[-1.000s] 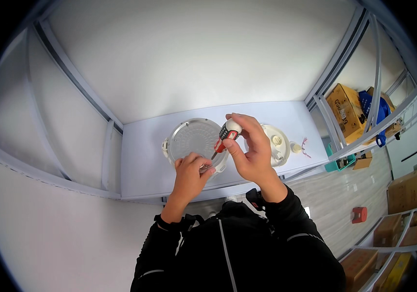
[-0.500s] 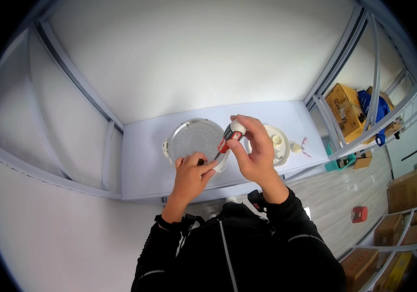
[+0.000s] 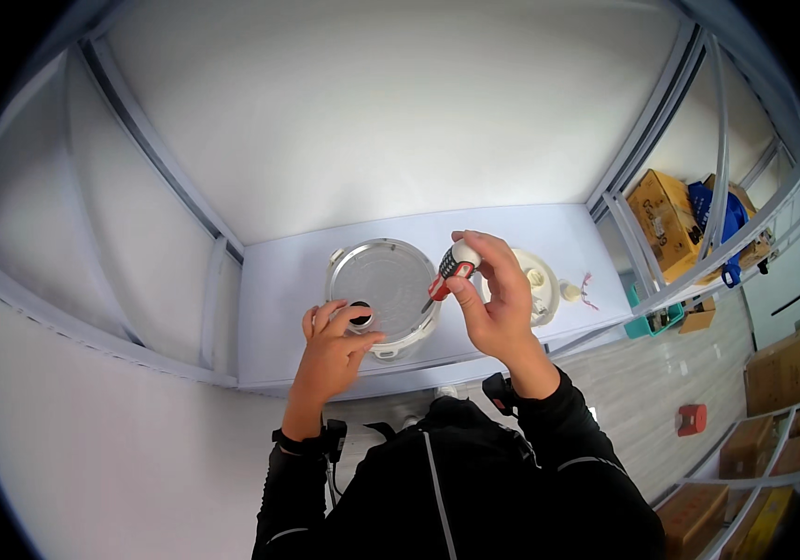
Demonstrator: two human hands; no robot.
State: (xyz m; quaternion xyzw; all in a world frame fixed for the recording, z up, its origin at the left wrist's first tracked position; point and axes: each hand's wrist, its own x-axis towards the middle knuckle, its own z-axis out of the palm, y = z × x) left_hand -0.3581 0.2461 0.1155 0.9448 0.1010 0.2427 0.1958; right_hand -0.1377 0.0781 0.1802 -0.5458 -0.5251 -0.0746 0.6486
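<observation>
In front of me on the white table lies a wide round housing [image 3: 398, 271] with a grey metallic face and a white, tabbed rim. At its near left side, my left hand [image 3: 327, 350] curls thumb and fingers about a small round black piece [image 3: 360, 312] with a clear or pale edge. My right hand [image 3: 495, 303] grips a screwdriver [image 3: 456, 266] by its red-and-black, white-capped handle. Its shaft slants down and left, over the housing's right rim. Whether the tip touches anything is hard to tell.
Beyond my right hand stands a round white dish [image 3: 545, 264] holding small white parts. Beside it are a cream-coloured piece [image 3: 570, 291] and a red-and-white wire [image 3: 588, 297]. Frame posts flank the table [image 3: 274, 280]. Cartons [image 3: 661, 219], a teal basket [image 3: 647, 324] and a red stool [image 3: 692, 419] are to the right.
My left hand has moved left, away from the screwdriver's tip, and the black piece has shifted left with it. The screwdriver and right hand moved slightly right and down.
</observation>
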